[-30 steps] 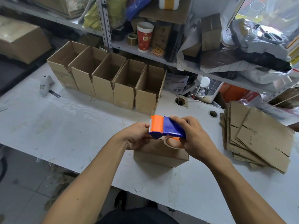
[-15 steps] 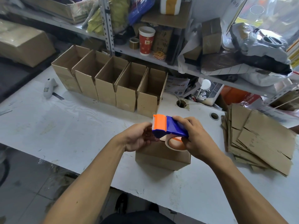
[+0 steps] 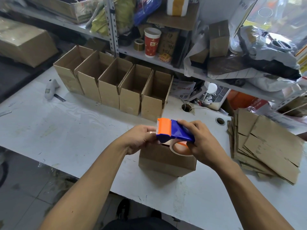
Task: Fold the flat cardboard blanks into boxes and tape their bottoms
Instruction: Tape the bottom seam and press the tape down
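Little has changed over the last second: the right hand (image 3: 203,143) still grips the blue and orange tape dispenser (image 3: 172,131) above the upturned box (image 3: 166,161), and the left hand (image 3: 141,138) has kept its fingers (image 3: 149,132) pinched at the cutter end, apparently on the free tape end, though the tape itself is barely visible. The dispenser has only lifted and shifted slightly. That suggests the strip is being freed before it goes onto the box bottom, so this box probably remains untaped.

Five finished boxes (image 3: 116,87) stand in a row at the back of the bench (image 3: 66,130). The stack of flat blanks (image 3: 265,143) lies just right of the box. A white handheld tool (image 3: 50,88) rests well to the left. Nothing blocks the box.
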